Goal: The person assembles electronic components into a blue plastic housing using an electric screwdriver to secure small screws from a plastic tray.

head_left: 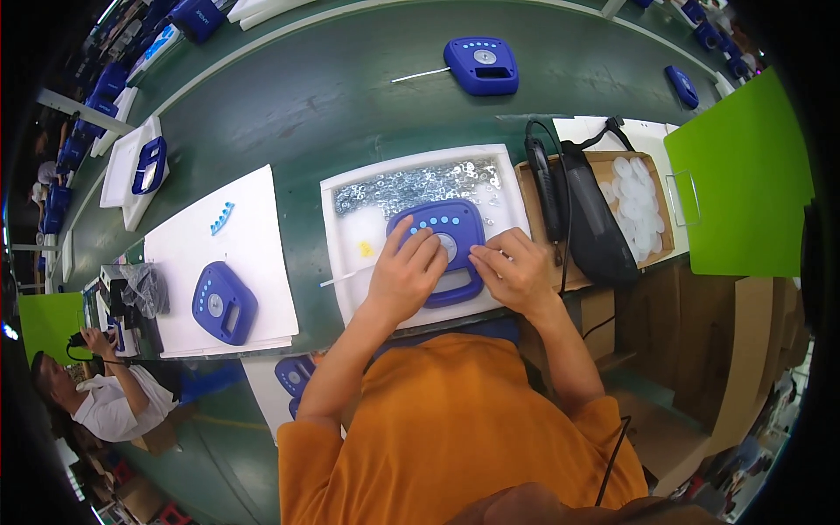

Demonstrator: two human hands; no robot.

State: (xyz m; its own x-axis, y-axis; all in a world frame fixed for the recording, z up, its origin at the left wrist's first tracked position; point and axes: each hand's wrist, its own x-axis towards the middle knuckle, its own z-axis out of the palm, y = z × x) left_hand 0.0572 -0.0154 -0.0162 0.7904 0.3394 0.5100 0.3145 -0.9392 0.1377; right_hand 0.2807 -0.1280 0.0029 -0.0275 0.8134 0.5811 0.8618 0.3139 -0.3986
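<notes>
A blue plastic housing (472, 229) with a handle cutout, a row of light-blue buttons and a round silver disc lies in a white foam tray (331, 229). My left hand (407, 273) rests on the left part of this housing, its fingers bent and pressing near the buttons. Beside the housing's right edge, my right hand (516, 269) has thumb and fingertips pinched together; whatever is between them is too small to make out. A white cable (343, 278) sticks out to the left of the housing. Many small shiny metal pieces (376, 192) fill the tray's far part.
A similar blue housing (225, 304) and a light-blue button strip (222, 219) lie on white sheets at left. At right, a cardboard box (669, 229) holds translucent discs beside a black corded tool (547, 197). Another housing (481, 66) sits on the green belt. A co-worker (122, 398) works at far left.
</notes>
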